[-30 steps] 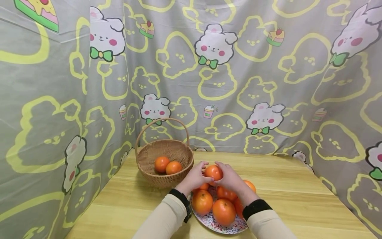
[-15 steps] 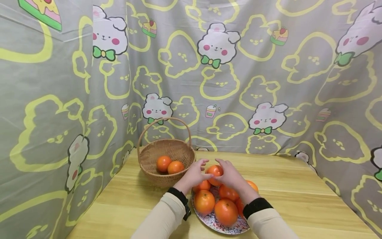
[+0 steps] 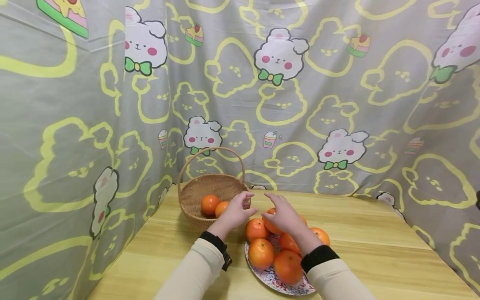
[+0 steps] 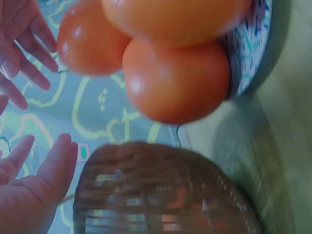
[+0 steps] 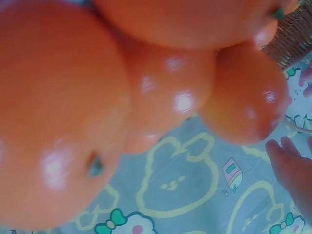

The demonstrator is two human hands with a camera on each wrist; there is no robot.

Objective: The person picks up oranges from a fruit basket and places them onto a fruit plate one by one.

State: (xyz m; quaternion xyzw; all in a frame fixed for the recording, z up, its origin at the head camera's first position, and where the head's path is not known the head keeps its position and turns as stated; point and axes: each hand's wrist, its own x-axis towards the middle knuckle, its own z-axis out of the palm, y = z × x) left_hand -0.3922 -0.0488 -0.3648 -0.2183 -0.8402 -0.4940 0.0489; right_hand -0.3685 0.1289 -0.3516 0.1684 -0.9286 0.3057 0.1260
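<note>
Several oranges are heaped on a patterned plate [image 3: 268,282] in the head view. My right hand [image 3: 286,216] hovers at the back of the heap, partly hiding an orange [image 3: 271,225]; its fingers and thumb are spread and grip nothing. My left hand [image 3: 235,213] is held between basket and plate, thumb and fingers apart, with nothing in them. It overlaps the right rim of a wicker basket [image 3: 210,183], where two oranges lie, one of them an orange [image 3: 210,204] in plain sight. In the left wrist view, both hands show apart from the nearest orange [image 4: 175,83].
The basket's tall arched handle [image 3: 211,148] rises at its back. A wooden table [image 3: 375,250] extends to the right of the plate. Patterned curtains [image 3: 292,104] enclose the table at the back and sides.
Both hands held the back orange between them, then loosened and drew apart. The left hand moved left toward the basket; that orange stays on the heap. The head view shifted slightly.
</note>
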